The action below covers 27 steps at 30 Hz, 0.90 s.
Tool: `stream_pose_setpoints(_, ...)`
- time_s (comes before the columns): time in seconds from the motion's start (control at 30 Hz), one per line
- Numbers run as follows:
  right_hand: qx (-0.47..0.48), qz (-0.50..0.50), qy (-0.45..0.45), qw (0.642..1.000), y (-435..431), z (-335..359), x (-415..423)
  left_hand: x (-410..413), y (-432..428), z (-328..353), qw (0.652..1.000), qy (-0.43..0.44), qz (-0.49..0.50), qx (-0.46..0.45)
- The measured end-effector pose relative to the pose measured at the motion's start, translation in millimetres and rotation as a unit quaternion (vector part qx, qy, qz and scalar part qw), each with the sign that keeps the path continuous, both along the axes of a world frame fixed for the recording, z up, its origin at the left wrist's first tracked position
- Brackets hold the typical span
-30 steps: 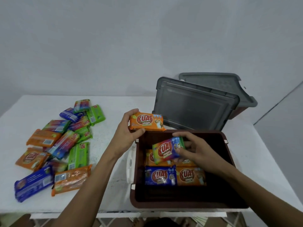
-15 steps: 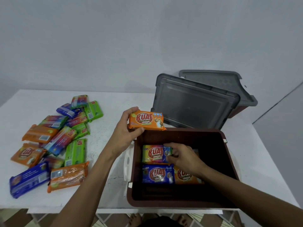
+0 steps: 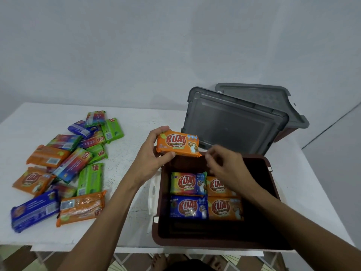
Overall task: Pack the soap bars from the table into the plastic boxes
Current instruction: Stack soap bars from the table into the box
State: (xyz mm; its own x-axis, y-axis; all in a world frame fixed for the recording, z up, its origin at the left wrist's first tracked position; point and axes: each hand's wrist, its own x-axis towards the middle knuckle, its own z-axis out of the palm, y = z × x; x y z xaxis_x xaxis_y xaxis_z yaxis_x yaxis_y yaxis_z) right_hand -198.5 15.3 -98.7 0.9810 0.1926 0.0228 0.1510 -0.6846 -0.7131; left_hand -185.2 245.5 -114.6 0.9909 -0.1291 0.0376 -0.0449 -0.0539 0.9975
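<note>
The right hand [image 3: 224, 165] has lifted out of the box [image 3: 195, 244], leaving the rainbow bar [image 3: 188, 183] flat inside beside three others. Its fingers hang loose and empty. The left hand [image 3: 151, 155] grips an orange bar [image 3: 178, 143] above the box's far-left corner. More bars [image 3: 64, 165] lie on the table [image 3: 136, 222].

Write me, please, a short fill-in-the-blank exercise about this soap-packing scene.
1. The left hand grips a soap bar in an ____ wrapper.
2. In the brown box, ____ packed bars show.
3. The right hand, above the box, holds ____.
4. The lid leaning behind the box is ____.

Missing words: orange; four; nothing; grey.
</note>
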Motion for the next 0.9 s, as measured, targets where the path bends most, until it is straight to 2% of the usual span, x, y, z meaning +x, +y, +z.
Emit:
stream_pose_setpoints(0.13, 0.214, -0.024, 0.081, 0.973, 7, 15, 13, -2, -1, 1, 1.000, -0.015, -0.017, 0.012)
stream_pose_setpoints(0.27, 0.331, -0.008, 0.192, 0.924, 10, 14, 14, -4, -2, 3, 0.999, -0.025, -0.026, 0.010)
stream_pose_setpoints(0.37, 0.392, -0.001, 0.237, 0.889, 8, 14, 11, -6, -1, 2, 0.998, -0.035, -0.049, 0.024)
stream_pose_setpoints(0.5, 0.402, -0.007, 0.211, 0.891, -5, 18, 5, -10, -2, 1, 0.996, -0.033, -0.052, 0.063)
stream_pose_setpoints(0.6, 0.392, -0.014, 0.219, 0.894, -20, 19, -3, -11, -4, -2, 0.988, -0.072, -0.023, 0.135)
stream_pose_setpoints(0.73, 0.346, -0.017, 0.218, 0.912, -39, 14, -18, -13, -5, -14, 0.978, -0.095, -0.017, 0.183)
stream_pose_setpoints(0.9, 0.288, -0.007, 0.245, 0.926, -48, 1, -37, -16, -3, -27, 0.971, -0.068, -0.014, 0.227)
